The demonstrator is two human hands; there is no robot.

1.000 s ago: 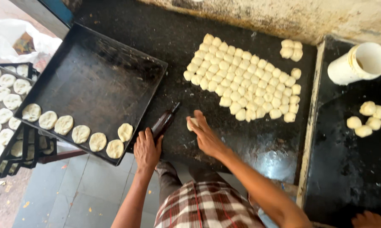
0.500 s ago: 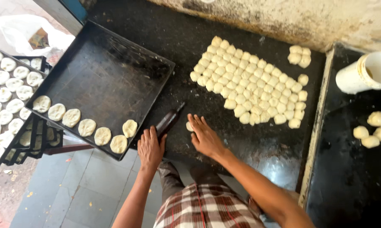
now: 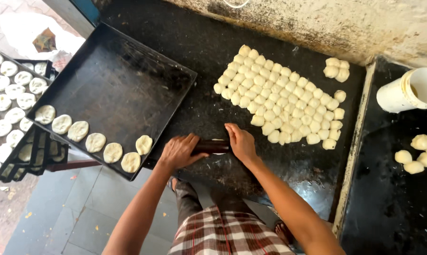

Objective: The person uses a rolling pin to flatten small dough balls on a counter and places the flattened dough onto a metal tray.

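Observation:
A dark rolling pin (image 3: 211,147) lies across the black counter (image 3: 185,42) near its front edge. My left hand (image 3: 179,151) presses on the pin's left end and my right hand (image 3: 241,141) on its right end. A bit of pale dough (image 3: 219,140) peeks out from under the pin between my hands. Beyond my right hand sits a tight cluster of several small dough balls (image 3: 282,99). To the left, a black baking tray (image 3: 116,82) carries a row of several flattened dough discs (image 3: 96,141) along its near edge.
Three loose dough balls (image 3: 336,69) sit at the cluster's far right. A white cup (image 3: 409,90) and more dough balls (image 3: 417,153) rest on the right-hand black surface. A filled tray of discs (image 3: 8,99) stands at far left. A rough wall (image 3: 345,23) bounds the back.
My left hand turned the rolling pin from a slant to lie crosswise. My right hand moved from the dough piece onto the pin's right end. The pin now covers the dough.

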